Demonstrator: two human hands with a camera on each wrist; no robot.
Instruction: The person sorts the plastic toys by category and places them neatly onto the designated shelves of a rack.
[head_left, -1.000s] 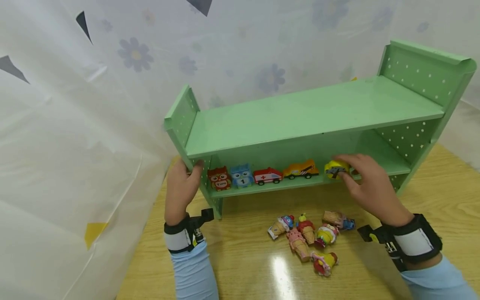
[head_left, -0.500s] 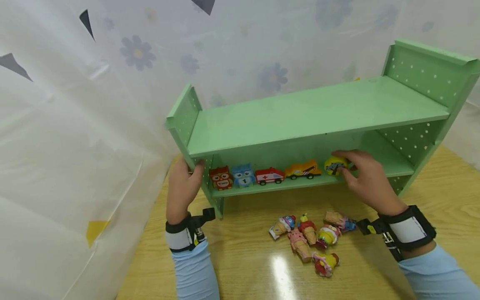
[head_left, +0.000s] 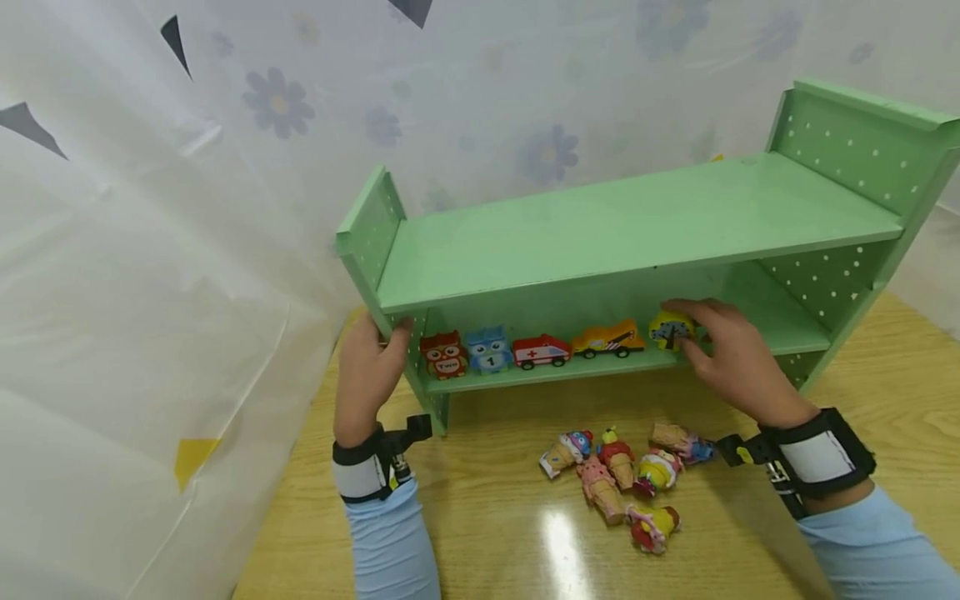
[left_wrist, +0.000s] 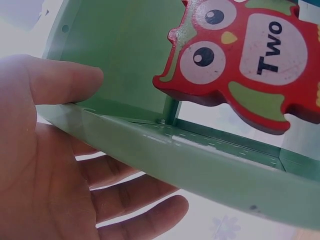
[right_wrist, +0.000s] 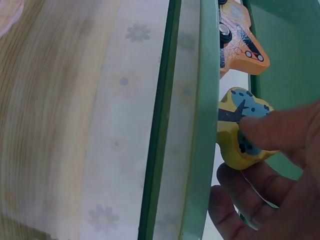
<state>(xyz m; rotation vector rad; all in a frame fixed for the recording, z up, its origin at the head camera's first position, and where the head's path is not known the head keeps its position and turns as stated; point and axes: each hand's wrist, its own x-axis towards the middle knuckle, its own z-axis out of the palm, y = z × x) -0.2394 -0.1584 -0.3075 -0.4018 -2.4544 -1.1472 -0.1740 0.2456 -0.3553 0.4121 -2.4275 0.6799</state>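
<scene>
My left hand (head_left: 369, 371) grips the left side panel of a green two-tier shelf (head_left: 637, 233). In the left wrist view, its thumb lies inside the panel and the fingers pass behind the outer face. My right hand (head_left: 742, 367) pinches a yellow toy block with a blue tree picture (right_wrist: 240, 145), upright at the front of the lower tier. Left of this block stand an orange toy tow truck (head_left: 609, 339), a red-and-white toy ambulance (head_left: 542, 352), a blue owl block (head_left: 490, 350) and a red owl block (left_wrist: 220, 60) marked "Two".
Several ice-cream-cone figures (head_left: 600, 487) lie on the wooden table (head_left: 480, 517) in front of the shelf. A white flowered sheet (head_left: 465, 100) hangs behind it and to the left. The upper tier overhangs the lower one.
My right hand has moved the tree block slightly back and turned it more upright, so its picture faces forward. My left hand keeps its hold on the shelf.
</scene>
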